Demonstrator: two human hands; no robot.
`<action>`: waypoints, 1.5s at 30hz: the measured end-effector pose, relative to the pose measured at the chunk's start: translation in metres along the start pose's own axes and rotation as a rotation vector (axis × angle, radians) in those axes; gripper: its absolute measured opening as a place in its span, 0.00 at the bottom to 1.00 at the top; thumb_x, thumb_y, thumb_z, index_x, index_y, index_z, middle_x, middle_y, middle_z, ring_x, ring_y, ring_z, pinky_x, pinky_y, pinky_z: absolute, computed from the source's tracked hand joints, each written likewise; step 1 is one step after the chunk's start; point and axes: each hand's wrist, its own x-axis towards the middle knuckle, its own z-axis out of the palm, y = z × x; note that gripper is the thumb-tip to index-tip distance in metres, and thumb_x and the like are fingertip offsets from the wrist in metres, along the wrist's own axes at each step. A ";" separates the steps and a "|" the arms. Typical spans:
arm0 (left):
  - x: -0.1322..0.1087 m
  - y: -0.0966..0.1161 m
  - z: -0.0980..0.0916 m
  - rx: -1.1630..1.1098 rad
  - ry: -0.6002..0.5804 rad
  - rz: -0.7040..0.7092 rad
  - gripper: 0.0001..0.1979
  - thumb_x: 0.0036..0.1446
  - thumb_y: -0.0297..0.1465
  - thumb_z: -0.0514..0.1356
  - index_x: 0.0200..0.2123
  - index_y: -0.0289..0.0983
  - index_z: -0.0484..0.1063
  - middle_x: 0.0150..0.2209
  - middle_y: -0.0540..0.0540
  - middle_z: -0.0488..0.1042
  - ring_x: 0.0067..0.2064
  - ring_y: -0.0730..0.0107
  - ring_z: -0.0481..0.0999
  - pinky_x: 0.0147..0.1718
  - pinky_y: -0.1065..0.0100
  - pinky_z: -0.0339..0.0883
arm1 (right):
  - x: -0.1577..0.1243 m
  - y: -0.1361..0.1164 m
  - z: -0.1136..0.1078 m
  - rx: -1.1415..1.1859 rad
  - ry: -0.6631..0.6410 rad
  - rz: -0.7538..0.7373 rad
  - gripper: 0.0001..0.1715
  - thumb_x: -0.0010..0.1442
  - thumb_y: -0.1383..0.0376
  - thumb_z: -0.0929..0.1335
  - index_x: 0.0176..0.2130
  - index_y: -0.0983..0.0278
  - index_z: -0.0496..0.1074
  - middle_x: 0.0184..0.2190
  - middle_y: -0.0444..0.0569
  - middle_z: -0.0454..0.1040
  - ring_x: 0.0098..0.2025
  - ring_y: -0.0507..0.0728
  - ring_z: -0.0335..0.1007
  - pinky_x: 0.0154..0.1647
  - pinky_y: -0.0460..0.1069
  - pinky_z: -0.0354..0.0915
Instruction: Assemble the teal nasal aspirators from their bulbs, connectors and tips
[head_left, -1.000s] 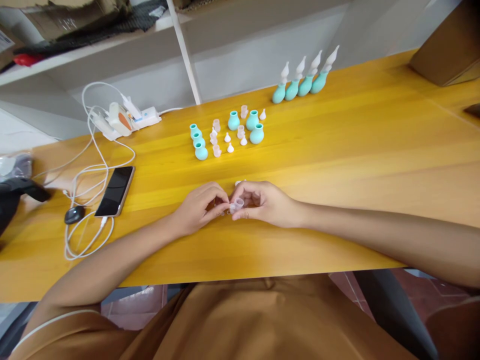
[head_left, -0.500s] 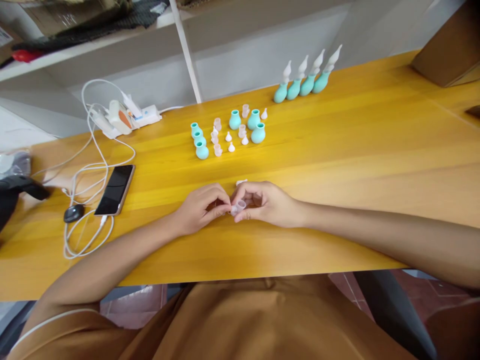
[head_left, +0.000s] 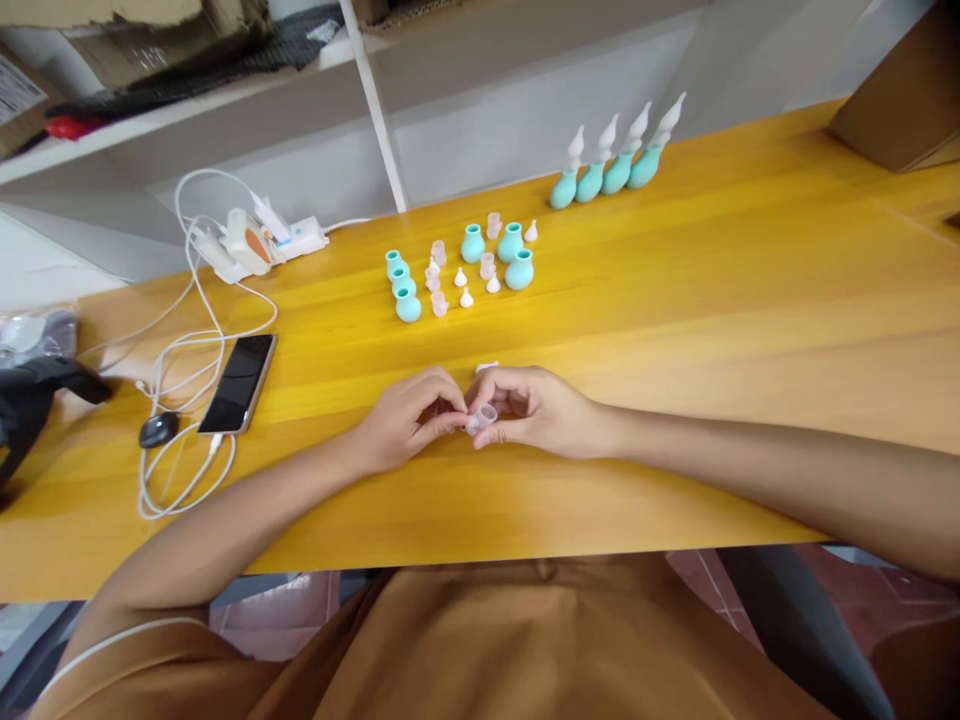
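My right hand (head_left: 536,408) pinches a small clear pink cap (head_left: 484,417) just above the yellow table (head_left: 675,300). My left hand (head_left: 405,417) meets it from the left, fingertips pinched at the cap's open end; what they grip is too small to name. A white piece (head_left: 487,367) peeks out behind my right fingers. Farther back stand loose teal bulbs (head_left: 518,270), pink caps (head_left: 439,302) and white tips (head_left: 466,297). A row of several assembled teal bulbs with white nozzles (head_left: 616,160) stands at the back.
A phone (head_left: 238,382) lies at the left among white cables (head_left: 180,340), with a power strip (head_left: 259,240) behind it. A dark object (head_left: 30,395) sits at the far left edge. A brown box (head_left: 900,100) occupies the back right corner. Shelving rises behind the table.
Both hands stay pinched together at the cap, which has tilted slightly in my right fingers. The view has shifted a little.
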 end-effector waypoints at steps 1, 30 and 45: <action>0.000 0.000 0.000 -0.004 -0.004 -0.007 0.13 0.75 0.42 0.61 0.42 0.39 0.74 0.37 0.47 0.77 0.36 0.71 0.76 0.36 0.70 0.70 | 0.000 0.000 0.000 0.002 0.000 0.002 0.20 0.57 0.59 0.83 0.40 0.64 0.74 0.38 0.46 0.80 0.39 0.53 0.77 0.44 0.51 0.75; -0.007 0.005 0.002 0.020 -0.026 0.088 0.13 0.63 0.30 0.70 0.48 0.41 0.72 0.41 0.46 0.78 0.40 0.67 0.78 0.40 0.66 0.73 | 0.000 -0.007 0.004 -0.073 -0.026 0.020 0.26 0.52 0.53 0.84 0.41 0.64 0.78 0.38 0.47 0.83 0.36 0.54 0.79 0.40 0.50 0.75; 0.000 -0.003 0.002 -0.028 0.144 -0.186 0.11 0.60 0.25 0.68 0.42 0.39 0.70 0.40 0.49 0.72 0.40 0.70 0.73 0.40 0.67 0.70 | 0.013 -0.008 -0.082 -0.815 0.079 -0.200 0.18 0.64 0.62 0.74 0.54 0.62 0.78 0.49 0.52 0.76 0.32 0.51 0.68 0.36 0.49 0.66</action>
